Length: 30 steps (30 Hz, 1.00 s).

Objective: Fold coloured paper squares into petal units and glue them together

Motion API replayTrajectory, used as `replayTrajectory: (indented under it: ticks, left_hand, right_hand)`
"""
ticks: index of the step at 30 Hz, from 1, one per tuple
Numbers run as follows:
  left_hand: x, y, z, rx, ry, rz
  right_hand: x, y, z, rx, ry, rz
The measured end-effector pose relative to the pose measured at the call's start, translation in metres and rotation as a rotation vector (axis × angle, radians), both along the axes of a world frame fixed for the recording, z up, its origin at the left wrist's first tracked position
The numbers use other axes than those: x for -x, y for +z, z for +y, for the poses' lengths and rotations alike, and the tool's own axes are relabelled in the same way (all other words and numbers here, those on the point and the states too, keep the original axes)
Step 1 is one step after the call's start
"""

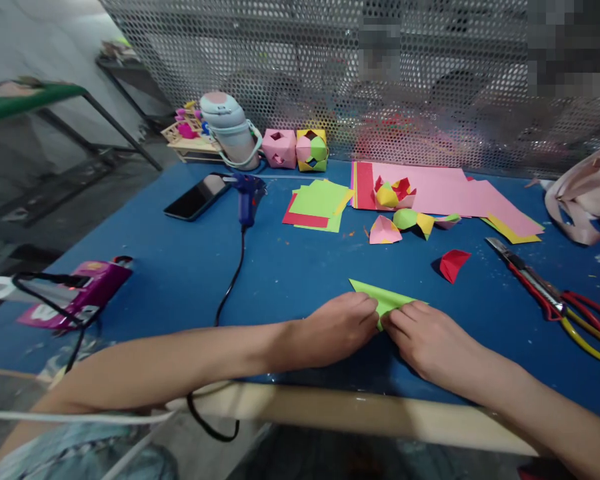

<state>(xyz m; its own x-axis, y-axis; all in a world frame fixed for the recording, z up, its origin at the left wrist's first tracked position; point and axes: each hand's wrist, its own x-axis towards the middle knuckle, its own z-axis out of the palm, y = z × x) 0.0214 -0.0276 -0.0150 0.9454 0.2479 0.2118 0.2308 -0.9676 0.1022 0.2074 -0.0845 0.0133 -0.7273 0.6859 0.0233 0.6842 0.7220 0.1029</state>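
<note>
A folded sheet of green paper [387,297] lies low over the blue table, its long edge pointing away from me. My left hand [343,327] is closed on its left part, fingers curled over the fold. From the other side my right hand [425,333] pinches the same paper, with its fingertips close to those of my left. The fingers cover the paper's near portion. Just beyond my right hand sits a small red folded paper piece [453,265]. Farther back are a pink folded piece [385,230] and a strip of joined green and yellow pieces [420,222].
A blue glue gun [249,200] with a black cord stands left of the green paper squares [323,200]. Scissors [590,327] and a box cutter [530,280] lie at right. Behind are a phone [197,197], a bottle [230,130], paper cubes [280,149] and pink sheets [435,190].
</note>
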Motion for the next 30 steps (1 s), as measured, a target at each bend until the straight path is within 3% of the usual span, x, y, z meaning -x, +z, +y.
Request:
replayTrajectory:
  ticks: [3,7,13,22,30]
  left_hand:
    - [0.0,0.004,0.0,-0.085,-0.005,0.029]
    - [0.001,0.012,0.002,-0.094,0.09,0.069]
    - [0.004,0.009,0.019,-0.125,0.228,0.048]
    - [0.005,0.007,0.027,-0.166,0.203,0.008]
    - [0.007,0.005,0.017,-0.018,0.038,0.05]
  right_hand:
    - [0.001,0.0,-0.002,-0.03,0.001,-0.014]
    - [0.002,0.0,-0.003,-0.044,0.007,-0.012]
    - [0.001,0.003,-0.001,-0.017,0.016,-0.009]
    - [0.0,0.003,-0.001,0.01,0.006,-0.044]
    - [-0.001,0.005,0.001,0.051,-0.008,-0.038]
